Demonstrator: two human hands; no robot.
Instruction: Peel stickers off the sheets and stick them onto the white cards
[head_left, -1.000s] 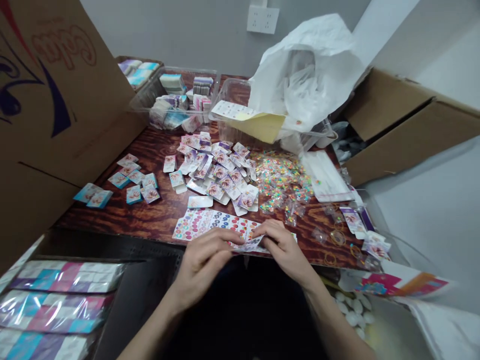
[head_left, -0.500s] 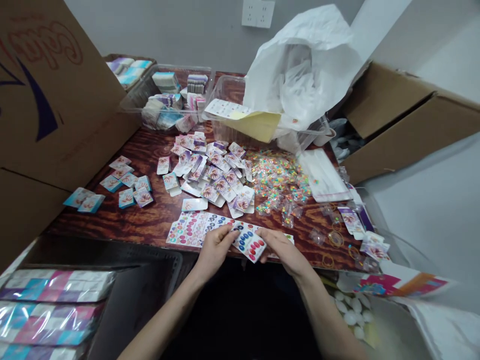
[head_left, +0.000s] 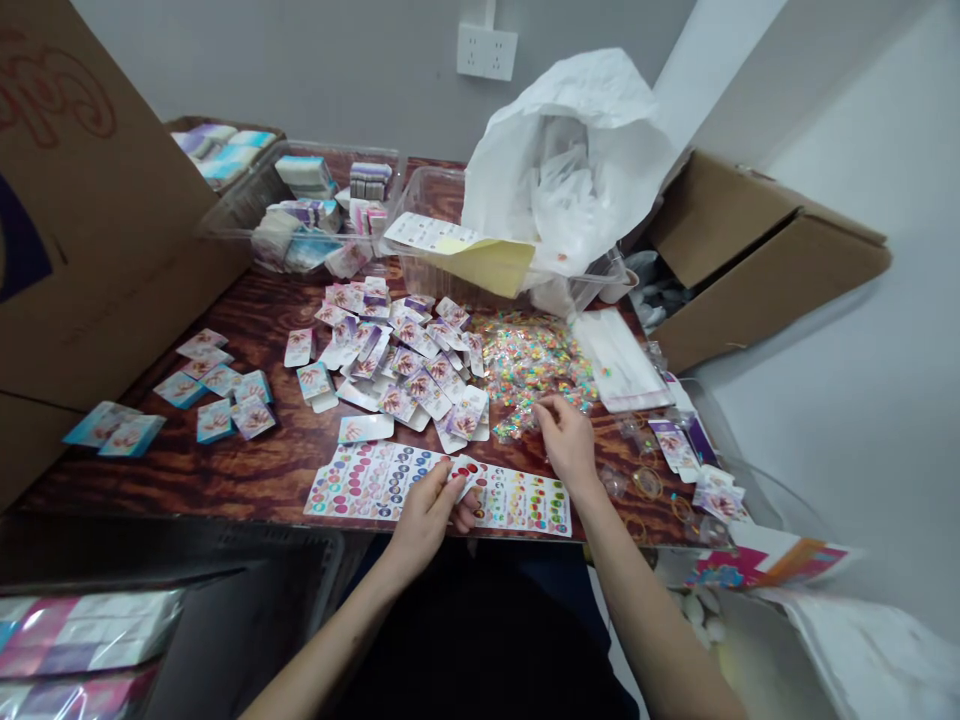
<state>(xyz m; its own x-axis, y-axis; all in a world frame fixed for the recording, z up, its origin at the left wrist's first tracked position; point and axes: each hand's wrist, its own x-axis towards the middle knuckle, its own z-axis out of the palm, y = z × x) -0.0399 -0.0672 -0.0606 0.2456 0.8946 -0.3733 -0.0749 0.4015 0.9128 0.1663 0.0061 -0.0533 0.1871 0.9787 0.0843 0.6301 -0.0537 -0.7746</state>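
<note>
My left hand (head_left: pixel 431 508) is at the near edge of the wooden table (head_left: pixel 247 470), fingers closed round a small sticker sheet (head_left: pixel 463 475) with coloured ovals. More sticker sheets (head_left: pixel 375 480) lie flat in a row beside it. My right hand (head_left: pixel 566 440) reaches forward to the heap of small clear bags with colourful bits (head_left: pixel 536 362), its fingers curled at the heap's near edge. Whether it grips a bag is hidden.
A spread of small printed cards (head_left: pixel 397 350) covers the table's middle, with more blue cards (head_left: pixel 217 400) at the left. Clear bins (head_left: pixel 315 210), a white plastic bag (head_left: pixel 570 170) and cardboard boxes (head_left: pixel 750 250) stand behind. Rubber bands (head_left: pixel 649 485) lie at the right.
My right hand let go of the sticker sheet and moved forward to the bag heap. My left hand kept the sheet. The camera view shifted right and down.
</note>
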